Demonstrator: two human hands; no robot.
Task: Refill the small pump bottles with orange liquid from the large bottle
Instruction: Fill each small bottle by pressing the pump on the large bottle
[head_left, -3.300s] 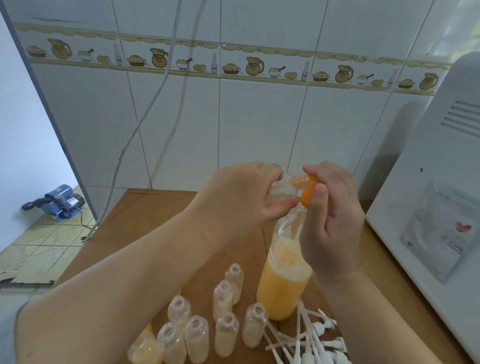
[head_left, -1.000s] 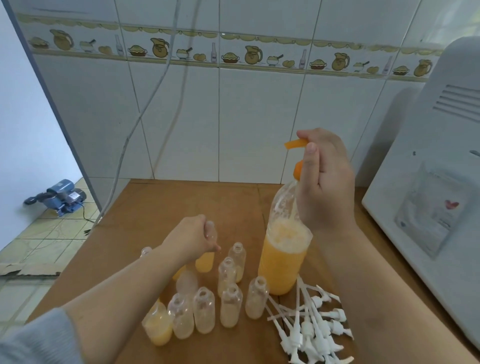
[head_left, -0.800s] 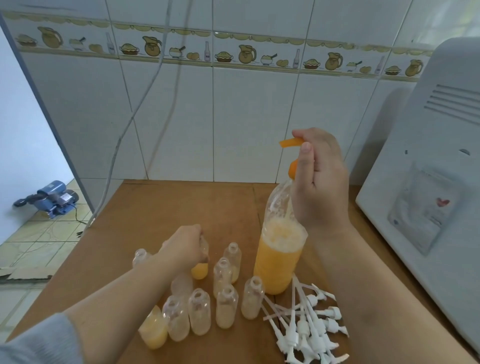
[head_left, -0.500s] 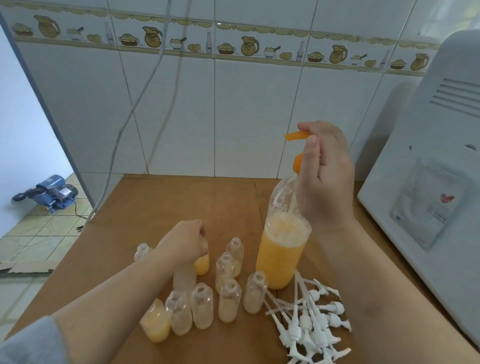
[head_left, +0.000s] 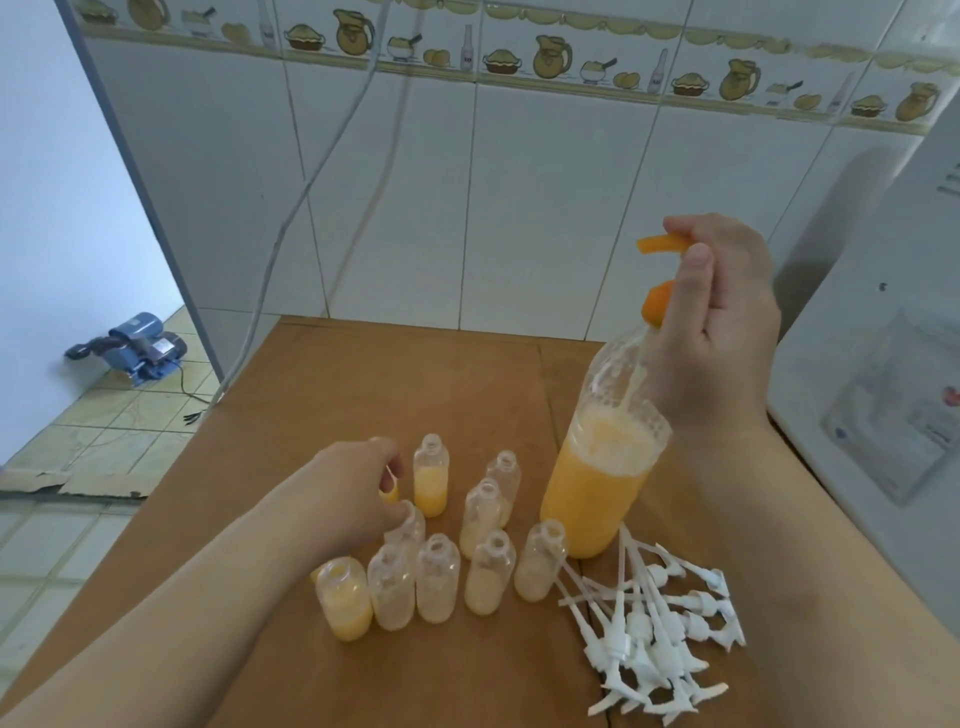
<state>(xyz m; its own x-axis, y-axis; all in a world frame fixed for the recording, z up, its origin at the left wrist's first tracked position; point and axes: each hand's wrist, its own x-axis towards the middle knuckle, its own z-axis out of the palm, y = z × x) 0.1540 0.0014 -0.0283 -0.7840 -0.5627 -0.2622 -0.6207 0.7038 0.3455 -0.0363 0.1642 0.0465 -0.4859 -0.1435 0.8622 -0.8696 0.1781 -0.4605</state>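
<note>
1. Nearest on the brown worktop (head_left: 467, 675) stands a front row of small bottles with open necks: a well-filled bottle (head_left: 344, 598) at the left end holds pale orange liquid, and the four clear bottles (head_left: 437, 579) to its right hold only a pale layer near the bottom.
2. A heap of white pump heads (head_left: 652, 631) lies loose on the worktop just right of that row, their tubes pointing toward the bottles.
3. Behind the front row stand more small bottles; one half-filled bottle (head_left: 430, 483) shows orange liquid up to about its middle, and it stands free just beside the left hand.
4. The left hand (head_left: 353, 499) reaches in low from the left, fingers curled around a small bottle whose orange base (head_left: 389, 492) peeks out beneath them; most of it is hidden.
5. The large bottle (head_left: 602, 483) stands upright right of the group, orange liquid with a foamy top filling its lower part, its upper part clear.
6. The right hand (head_left: 717, 322) wraps its fingers around the large bottle's neck at the orange pump (head_left: 662, 244), whose spout points left.
7. A white appliance (head_left: 883, 364) stands at the right edge, and the tiled wall (head_left: 467, 182) rises behind with a cable (head_left: 311, 176) hanging down it.
8. Far left, on the floor, lies a blue motor (head_left: 140, 348).
</note>
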